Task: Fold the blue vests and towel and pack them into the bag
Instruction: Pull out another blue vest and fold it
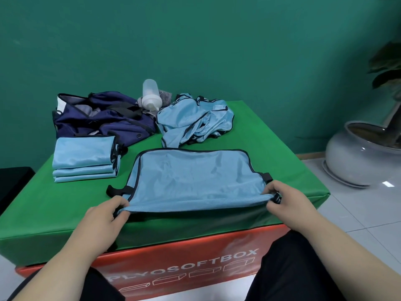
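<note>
Nearest, both hands grip the flat vest [195, 177]. The left hand [108, 213] pinches its near-left corner and the right hand [286, 199] its near-right corner, fingers curled round the doubled edge. That edge is raised a little off the green pad [54, 213] and drawn taut between them, probably to keep the crease straight for the next fold. The rest of the vest lies smooth on the pad, with black side straps poking out at either end.

Beyond the left hand sits a folded stack [83, 157] of light blue vests, squared up and set just beside the bag, which looks like staging for packing.

Further back on the right, the crumpled vests [195, 118] lie in a loose heap, not yet folded.

At the far left the navy bag [104, 118] slumps on the pad with its mouth gaping — no blue vest shows inside, and what else it holds I cannot tell. A pale bottle [150, 96] lies at its right end, and a grey striped cloth [165, 95] behind that may be the towel.
</note>
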A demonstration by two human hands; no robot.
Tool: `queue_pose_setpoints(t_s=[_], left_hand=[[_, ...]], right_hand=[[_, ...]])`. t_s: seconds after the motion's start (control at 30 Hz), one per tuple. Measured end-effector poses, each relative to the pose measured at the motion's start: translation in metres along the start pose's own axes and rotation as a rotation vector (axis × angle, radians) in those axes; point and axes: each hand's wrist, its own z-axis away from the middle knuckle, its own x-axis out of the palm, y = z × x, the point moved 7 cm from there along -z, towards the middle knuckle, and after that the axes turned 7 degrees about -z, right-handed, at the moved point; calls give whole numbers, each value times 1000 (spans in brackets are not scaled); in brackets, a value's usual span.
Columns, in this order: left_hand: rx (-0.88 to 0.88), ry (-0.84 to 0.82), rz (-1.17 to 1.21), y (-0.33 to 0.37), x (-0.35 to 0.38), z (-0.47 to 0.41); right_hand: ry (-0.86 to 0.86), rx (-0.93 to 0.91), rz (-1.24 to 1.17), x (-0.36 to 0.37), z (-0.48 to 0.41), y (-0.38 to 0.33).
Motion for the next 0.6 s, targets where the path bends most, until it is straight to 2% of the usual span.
queue_pose_setpoints(t_s=[0.2,0.33,0.43,0.6], left_hand=[[-58,66,168,5,-16,8],[-53,54,175,16,-23,15],[-26,15,124,23,-31,17],[20,-11,8,27,-53,-4]], right_hand=[[111,35,-193,-13,5,3],[129,42,-204,-17,8,3],[95,26,-152,-22,4,-1],[-53,24,-23,-37,-26,-13]])
